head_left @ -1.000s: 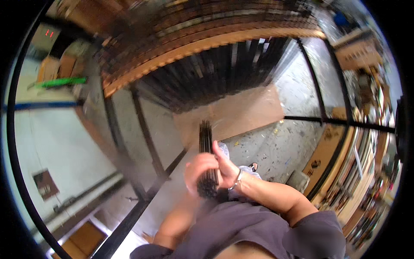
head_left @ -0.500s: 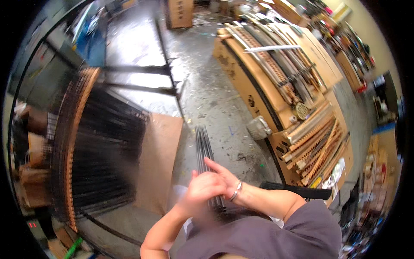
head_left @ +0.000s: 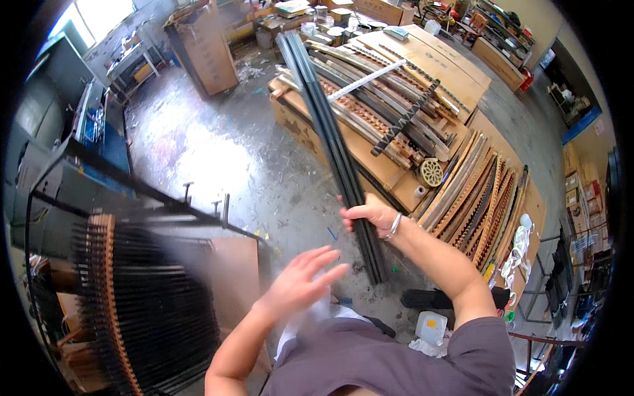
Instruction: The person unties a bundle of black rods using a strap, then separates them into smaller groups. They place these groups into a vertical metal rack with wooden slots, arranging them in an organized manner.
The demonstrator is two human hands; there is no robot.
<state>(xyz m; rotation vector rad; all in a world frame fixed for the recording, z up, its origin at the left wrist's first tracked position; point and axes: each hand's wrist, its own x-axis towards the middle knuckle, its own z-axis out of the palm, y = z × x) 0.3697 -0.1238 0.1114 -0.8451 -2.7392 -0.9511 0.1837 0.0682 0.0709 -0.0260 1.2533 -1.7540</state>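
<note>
My right hand (head_left: 371,218) grips a bundle of long black rods (head_left: 338,158) near its lower end. The bundle slants up and away to the left, its far end over the edge of the bench. My left hand (head_left: 305,280) is off the bundle, a little to its left, with fingers spread and nothing in them; it is slightly blurred. To the left stands a rack of many black rods (head_left: 165,310), held along a notched wooden strip (head_left: 105,277).
At the right, a cardboard-covered bench (head_left: 304,129) carries notched wooden strips (head_left: 462,204), a white bar (head_left: 366,80) and a round slotted disc (head_left: 431,173). A black metal frame (head_left: 152,185) stands at left. A clear plastic tub (head_left: 430,328) is by my right side.
The bundle has swung up and to the right, with my right hand round it. My left hand has come away from it and opened. My view has turned rightward.
</note>
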